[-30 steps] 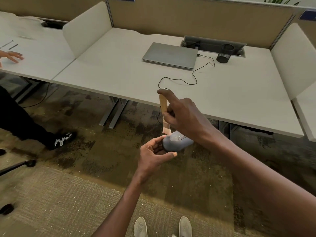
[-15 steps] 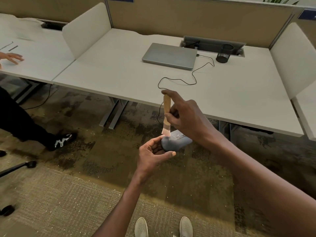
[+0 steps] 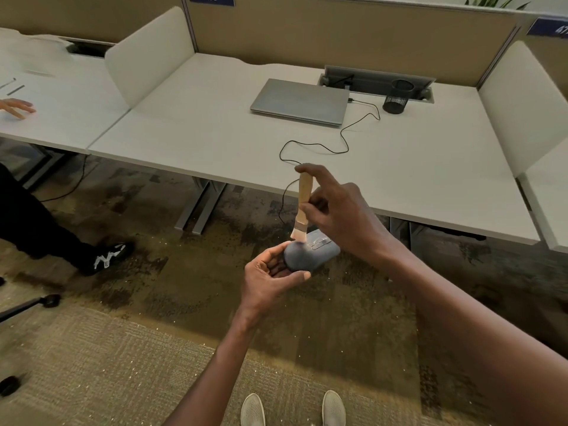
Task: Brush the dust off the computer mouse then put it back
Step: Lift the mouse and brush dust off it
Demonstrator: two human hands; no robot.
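The grey, rounded plastic computer mouse (image 3: 310, 253) is being held in the air in front of the near edge of the white counter (image 3: 215, 130), above the brown patterned carpet floor (image 3: 153, 348); its long axis is running from near-left to far-right, with the rounded palm end sitting in the left hand (image 3: 270, 275) and the button end pointing to the right and slightly away; its top face is turned upward. The left hand is cupping the mouse from below and from the left, thumb along the near side and fingers curled under it. The right hand (image 3: 341, 213) is pinching a small paintbrush with a pale wooden handle (image 3: 304, 195) between thumb and fingers, the forefinger resting over the handle's top end; the brush is standing nearly upright, and its light bristles are touching the mouse's top near the rounded end.

A thin black cable (image 3: 319, 146) is looping across the counter and dropping over the near edge just behind the brush; on the far side of the counter a closed silver laptop (image 3: 299, 99) is lying flat, and a black mesh pen cup (image 3: 396, 96) is standing to its right. At the far left, another person's hand (image 3: 17, 106) is resting on the neighbouring counter, and a black shoe with white markings (image 3: 107, 256) is showing on the floor; two pale shoes (image 3: 252, 408) are visible at the bottom edge.
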